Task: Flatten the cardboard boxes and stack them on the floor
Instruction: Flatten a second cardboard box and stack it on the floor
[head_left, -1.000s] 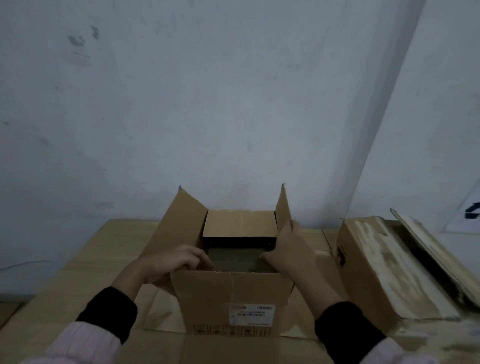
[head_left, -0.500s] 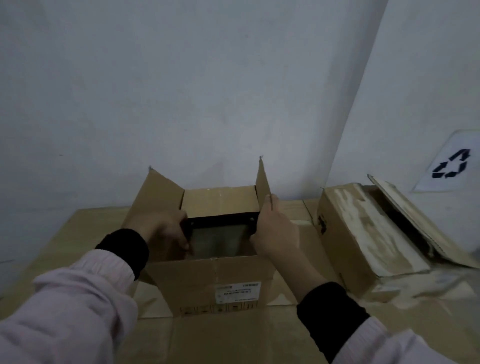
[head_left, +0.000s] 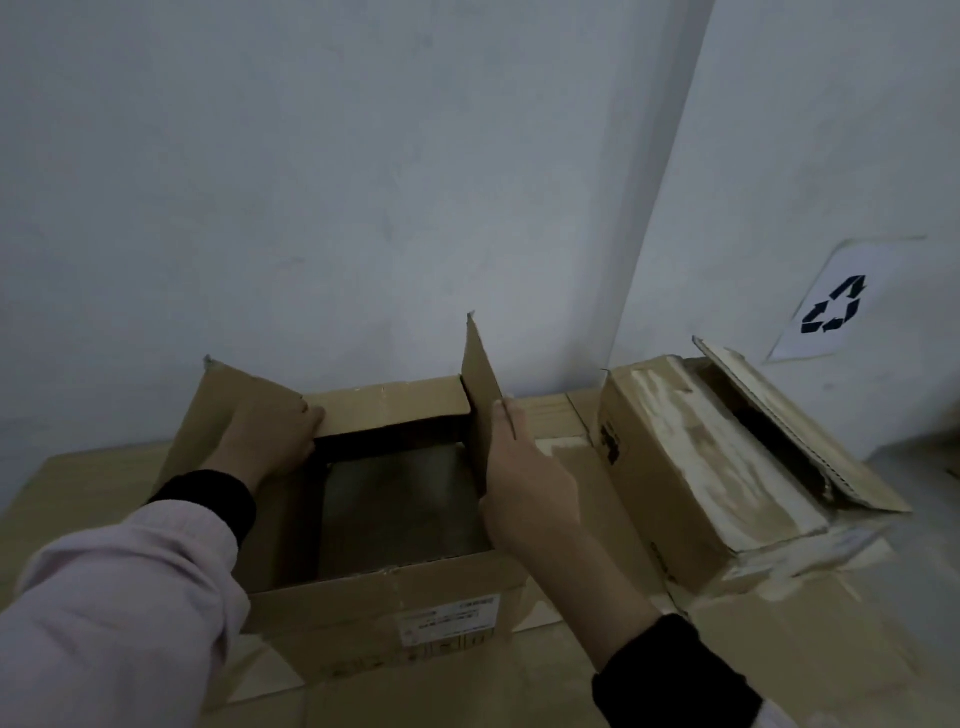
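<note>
Bracing open box (head_left: 374, 603), L hand (head_left: 270, 441) grip unclear, R hand (head_left: 524, 483) flat on flap (head_left: 483, 384), 2nd box (head_left: 691, 457) beside.

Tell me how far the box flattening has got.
Done: only flat cardboard sheets lie underneath, perhaps earlier boxes. In hand: the open brown cardboard box still stands square, left hand on its left flap, right hand flat against its upright right flap. Left: collapse it, then the scuffed, half-open brown box beside it.
</note>
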